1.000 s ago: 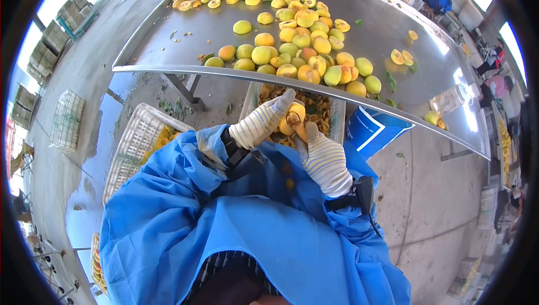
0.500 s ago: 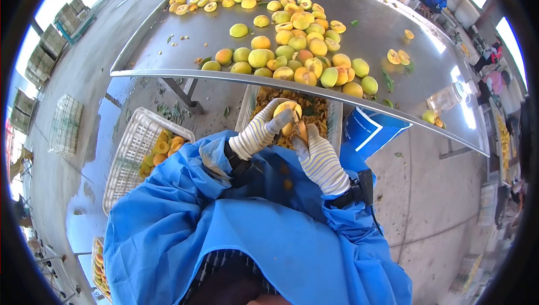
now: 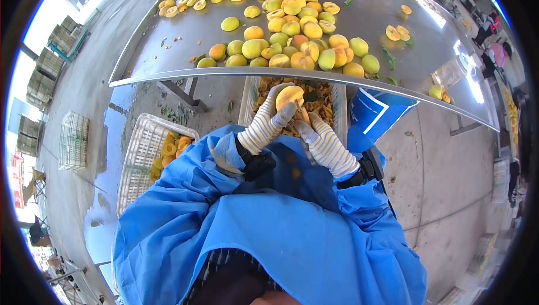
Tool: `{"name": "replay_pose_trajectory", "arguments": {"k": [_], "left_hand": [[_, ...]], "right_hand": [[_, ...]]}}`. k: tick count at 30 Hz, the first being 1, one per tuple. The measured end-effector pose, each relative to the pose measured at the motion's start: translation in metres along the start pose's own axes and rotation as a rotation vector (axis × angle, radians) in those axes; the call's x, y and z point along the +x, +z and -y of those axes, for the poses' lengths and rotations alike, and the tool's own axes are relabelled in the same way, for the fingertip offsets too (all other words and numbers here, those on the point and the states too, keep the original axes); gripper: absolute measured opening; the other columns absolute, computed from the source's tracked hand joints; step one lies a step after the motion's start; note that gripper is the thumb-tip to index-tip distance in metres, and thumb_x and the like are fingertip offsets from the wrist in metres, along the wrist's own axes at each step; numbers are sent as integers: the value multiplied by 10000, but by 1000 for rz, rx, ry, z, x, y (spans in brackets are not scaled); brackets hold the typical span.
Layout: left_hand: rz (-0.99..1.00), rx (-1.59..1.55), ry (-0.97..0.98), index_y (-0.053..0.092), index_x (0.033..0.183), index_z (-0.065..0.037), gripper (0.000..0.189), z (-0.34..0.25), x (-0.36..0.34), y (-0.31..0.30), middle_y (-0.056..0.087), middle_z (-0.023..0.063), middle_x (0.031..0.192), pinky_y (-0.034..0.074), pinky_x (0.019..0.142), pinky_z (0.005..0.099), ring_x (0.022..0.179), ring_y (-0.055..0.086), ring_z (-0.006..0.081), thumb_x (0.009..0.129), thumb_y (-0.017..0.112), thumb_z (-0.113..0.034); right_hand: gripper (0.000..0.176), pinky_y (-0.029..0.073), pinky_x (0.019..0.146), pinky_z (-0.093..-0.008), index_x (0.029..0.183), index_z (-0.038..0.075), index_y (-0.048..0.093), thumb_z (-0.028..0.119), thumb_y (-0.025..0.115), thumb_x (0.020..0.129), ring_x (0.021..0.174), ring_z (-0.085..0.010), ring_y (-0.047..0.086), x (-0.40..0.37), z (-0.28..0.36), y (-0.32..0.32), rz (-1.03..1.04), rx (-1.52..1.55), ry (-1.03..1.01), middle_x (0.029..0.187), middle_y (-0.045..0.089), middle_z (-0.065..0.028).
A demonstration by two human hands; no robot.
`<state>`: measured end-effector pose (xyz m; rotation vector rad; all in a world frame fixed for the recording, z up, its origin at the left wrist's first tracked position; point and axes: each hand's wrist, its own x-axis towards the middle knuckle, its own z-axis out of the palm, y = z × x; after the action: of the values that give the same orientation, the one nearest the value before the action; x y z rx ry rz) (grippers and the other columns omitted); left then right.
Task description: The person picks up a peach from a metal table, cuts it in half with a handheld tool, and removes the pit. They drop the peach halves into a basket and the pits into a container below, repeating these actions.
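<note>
Just changed: a second ago the peach [image 3: 290,96] sat low between both gloved hands with a small looped tool pressed against it. Now it rides higher in the left hand's grasp, its broad yellow side is in view, and the loop no longer shows.
Meaning: the working stroke on this fruit looks finished or paused, and the fruit seems to have been turned for another look or another pass. That is a reading, not something seen.
Left hand: the left hand [image 3: 268,122] is closed round the peach from below and from its left side, with striped fingers curled up against it.
Right hand: the right hand [image 3: 325,146] sits just beneath the fruit with its fingertips reaching toward the underside. I cannot tell whether it grips anything, because its palm is turned away.
Where the peach is: it is in the air just short of the near edge of the tabletop [image 3: 168,52]. It hangs over the crate [image 3: 338,108] of scraps that stands under that edge.
Pointing: the wide pale-yellow face is turned up toward the camera and slightly toward the near edge.
Long axis: the fruit is almost round. Its slightly longer span runs roughly along the near edge, but the lens bends shapes, so this is uncertain.
Around: a heap of peaches [image 3: 292,46] lies on the tabletop close to the near edge. A basket [image 3: 137,159] of cut fruit stands on the floor to the left.
</note>
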<state>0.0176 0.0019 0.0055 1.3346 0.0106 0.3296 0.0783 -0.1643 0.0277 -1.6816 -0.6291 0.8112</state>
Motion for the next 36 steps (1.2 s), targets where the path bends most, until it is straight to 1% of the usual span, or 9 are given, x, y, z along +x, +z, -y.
{"name": "replay_pose_trajectory", "arguments": {"k": [7,9,12,15,17,21,25,32,36], "left_hand": [[-95,24,-245,591,1163,-79,795,-12,3,-5,641,35,907,397,427,186,643,602,92,811,493,-786],[-34,19,-423,597,1159,-76,807,-16,4,-13,644,42,929,392,432,189,639,599,88,801,501,-792],[-205,16,-209,612,1149,-58,732,-1,1,-3,650,54,957,461,529,215,718,620,108,854,515,-721],[-249,-50,9,606,1160,-36,617,15,5,0,650,58,981,512,698,254,828,631,135,927,520,-601],[-129,-57,-101,599,1167,-23,557,19,1,-13,647,55,991,509,788,277,882,624,147,956,520,-533],[-146,-56,-154,599,1165,-32,404,22,8,-17,638,45,1028,496,835,278,923,600,129,982,553,-389],[-244,-90,32,612,1164,-43,405,11,0,8,643,26,1033,484,850,258,946,592,115,972,576,-398],[-41,32,-397,607,1154,-19,428,23,9,-29,638,21,1026,485,831,236,912,587,105,947,623,-394],[-162,-4,-269,605,1166,-29,406,17,4,-12,628,15,1004,482,796,232,889,571,92,950,623,-373]], "right_hand": [[279,501,711,-344,1114,24,546,269,549,981,821,-247,635,3,-15,8,18,-254,-187,873,632,-86],[257,507,704,-365,1091,49,549,281,547,980,789,-256,640,0,-8,15,57,-2,-51,825,629,-70],[272,381,432,-253,1098,80,536,326,538,983,483,-109,482,-7,12,14,175,486,363,671,522,7],[291,435,456,-338,1146,69,538,297,563,967,499,-186,550,-2,9,14,171,355,302,700,577,-43],[302,390,399,-307,1180,91,526,303,560,968,441,-142,487,8,-27,20,24,-1,-199,660,533,-22],[298,345,370,-281,967,155,524,452,509,977,428,-106,423,-2,7,11,196,336,366,591,427,30],[311,350,350,-272,958,166,488,475,530,964,403,-104,413,0,-3,22,141,329,244,589,434,25],[331,357,341,-285,953,156,498,486,523,963,395,-115,417,3,-11,8,262,-13,351,589,436,18],[304,352,367,-284,899,171,503,467,523,966,413,-115,417,4,-10,16,238,386,431,592,434,21]]}}
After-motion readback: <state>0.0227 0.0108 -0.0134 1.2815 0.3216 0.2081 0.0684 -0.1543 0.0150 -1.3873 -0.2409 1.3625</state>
